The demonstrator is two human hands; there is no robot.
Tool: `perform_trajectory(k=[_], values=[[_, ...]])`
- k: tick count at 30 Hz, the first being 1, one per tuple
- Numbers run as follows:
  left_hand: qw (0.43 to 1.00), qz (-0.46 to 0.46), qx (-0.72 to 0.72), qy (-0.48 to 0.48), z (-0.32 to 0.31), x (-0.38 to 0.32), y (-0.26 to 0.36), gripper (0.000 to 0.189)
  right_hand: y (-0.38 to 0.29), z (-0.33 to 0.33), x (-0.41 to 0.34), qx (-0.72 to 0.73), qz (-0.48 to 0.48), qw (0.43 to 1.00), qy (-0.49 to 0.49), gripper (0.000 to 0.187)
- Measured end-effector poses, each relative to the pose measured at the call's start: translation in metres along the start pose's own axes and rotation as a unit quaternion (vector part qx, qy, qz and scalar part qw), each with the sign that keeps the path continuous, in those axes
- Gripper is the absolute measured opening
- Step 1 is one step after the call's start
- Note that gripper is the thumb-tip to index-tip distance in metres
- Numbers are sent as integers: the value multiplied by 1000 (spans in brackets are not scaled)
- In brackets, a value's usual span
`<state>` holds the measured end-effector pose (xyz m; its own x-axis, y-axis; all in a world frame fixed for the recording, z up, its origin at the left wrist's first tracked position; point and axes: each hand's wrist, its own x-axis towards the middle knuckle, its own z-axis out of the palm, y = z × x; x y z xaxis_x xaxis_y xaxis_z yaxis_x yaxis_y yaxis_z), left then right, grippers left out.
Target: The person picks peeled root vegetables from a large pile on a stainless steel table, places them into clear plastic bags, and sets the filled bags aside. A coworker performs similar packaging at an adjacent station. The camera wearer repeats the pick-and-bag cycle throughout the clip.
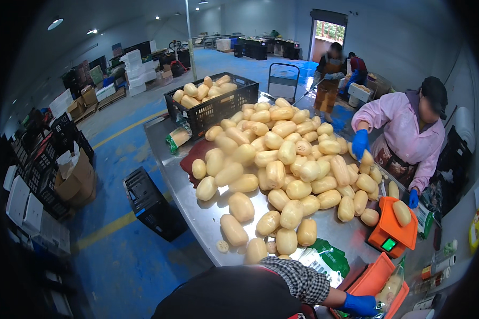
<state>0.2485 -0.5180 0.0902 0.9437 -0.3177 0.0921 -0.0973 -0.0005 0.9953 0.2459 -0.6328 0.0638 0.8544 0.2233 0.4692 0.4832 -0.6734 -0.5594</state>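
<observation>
A large heap of peeled lotus root segments (287, 155) covers much of the stainless steel table (171, 175). At the lower right, my right hand (359, 305) in a blue glove is on a clear plastic bag of lotus root (390, 289), which lies on an orange tray (373, 279); its fingers are partly hidden, so its grip is unclear. Green and white plastic bags (323, 261) lie by my checked sleeve. My left hand is out of view. Beyond the tray, an orange digital scale (393, 227) with a lit display bears one lotus root segment (402, 213).
Across the table a co-worker in pink (403, 131) reaches into the heap with a blue-gloved hand (360, 144). A black crate (223, 107) of lotus root stands at the far corner. Another black crate (153, 203) is on the floor at left. Bottles (443, 263) line the right side.
</observation>
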Motion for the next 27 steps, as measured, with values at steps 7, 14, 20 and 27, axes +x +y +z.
perform_trajectory(k=[7,14,20,27], values=[[992,-54,-93,-73,-26,-25,-38,24,-3,19,18,7,-29,999,-33,36],[994,-88,55,-43,-24,-30,-69,30,-2,34,26,12,-53,997,-55,34],[941,103,320,-45,-16,-15,-110,26,8,50,37,37,-81,994,-60,31],[959,-252,18,-129,-45,-42,-86,40,42,51,21,44,-48,998,2,29]])
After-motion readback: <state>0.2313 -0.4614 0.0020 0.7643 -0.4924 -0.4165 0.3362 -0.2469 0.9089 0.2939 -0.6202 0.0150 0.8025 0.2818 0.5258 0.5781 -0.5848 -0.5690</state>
